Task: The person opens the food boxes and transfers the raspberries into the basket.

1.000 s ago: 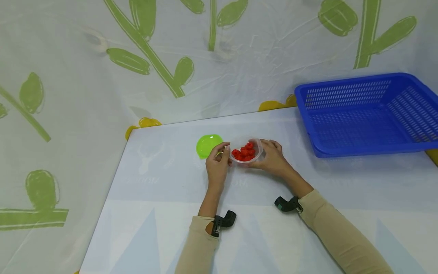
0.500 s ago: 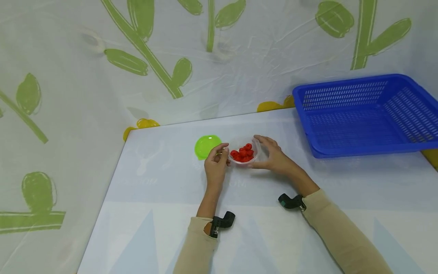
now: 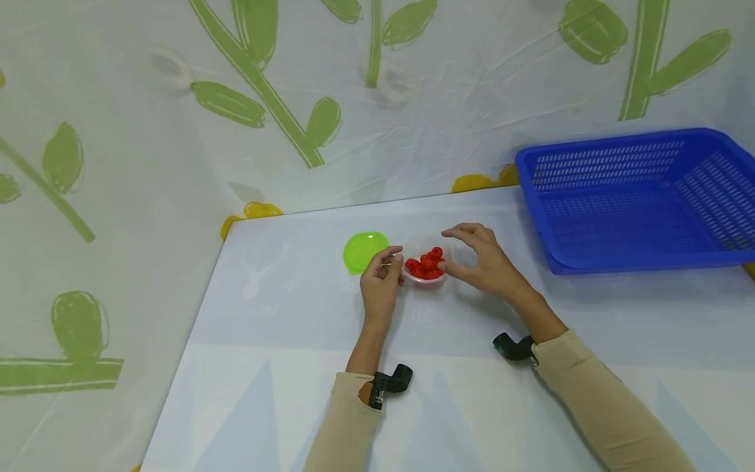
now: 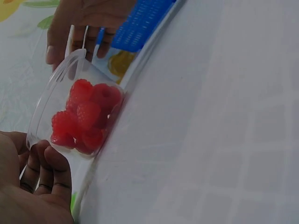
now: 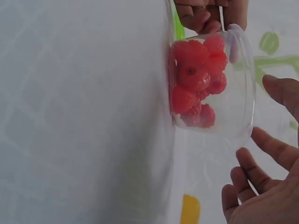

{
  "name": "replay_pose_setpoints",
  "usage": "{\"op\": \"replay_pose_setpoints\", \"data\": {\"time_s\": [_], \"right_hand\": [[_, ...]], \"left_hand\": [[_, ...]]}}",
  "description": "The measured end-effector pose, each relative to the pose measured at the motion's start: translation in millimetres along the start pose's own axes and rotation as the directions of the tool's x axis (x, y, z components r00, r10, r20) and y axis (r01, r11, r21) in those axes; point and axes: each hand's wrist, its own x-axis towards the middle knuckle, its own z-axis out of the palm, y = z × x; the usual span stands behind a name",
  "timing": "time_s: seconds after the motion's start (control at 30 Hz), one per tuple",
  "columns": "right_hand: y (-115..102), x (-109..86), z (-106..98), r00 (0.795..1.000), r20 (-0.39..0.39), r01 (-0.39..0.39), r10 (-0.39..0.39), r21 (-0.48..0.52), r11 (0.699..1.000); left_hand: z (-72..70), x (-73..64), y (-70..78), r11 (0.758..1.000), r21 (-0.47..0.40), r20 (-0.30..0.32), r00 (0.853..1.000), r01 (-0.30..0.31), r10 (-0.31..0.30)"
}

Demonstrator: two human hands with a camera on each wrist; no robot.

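A clear plastic bowl (image 5: pixel 243 107) with several red raspberries (image 3: pixel 426 264) in it stands upright on the white table. My left hand (image 3: pixel 380 282) is at its left side, thumb and fingers pinching the rim; in the left wrist view the curled fingertips (image 4: pixel 44 151) meet that edge. On the opposite side my right hand (image 3: pixel 489 265) is spread, thumb and fingers well apart. In the right wrist view its fingers (image 5: pixel 261 175) lie close to the bowl's rim without gripping it. Just left of the bowl lies a bright green round lid (image 3: pixel 361 250), partly behind my left hand.
A large blue plastic basket (image 3: pixel 625 262) with slotted walls stands at the back right of the table (image 3: pixel 283 328). Behind the table hangs a pale cloth (image 3: pixel 472 78) printed with green leaves.
My right hand has let go of the bowl's right side and drawn back to the right, its fingers spreading. My left hand stays at the rim.
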Motion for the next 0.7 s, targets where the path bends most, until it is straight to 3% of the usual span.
{"op": "replay_pose_setpoints", "data": {"time_s": [0.23, 0.7], "right_hand": [[-7.3, 7.1, 1.1, 0.991, 0.028, 0.131, -0.129, -0.127, 0.983], [-17.9, 18.8, 5.6, 0.985, 0.099, 0.16, -0.138, -0.277, 0.947]], "left_hand": [[2.4, 0.3, 0.1, 0.999, -0.01, -0.007, 0.999, 0.032, -0.032], [1.2, 0.4, -2.7, 0.999, -0.037, -0.004, 1.0, 0.017, -0.017]]}}
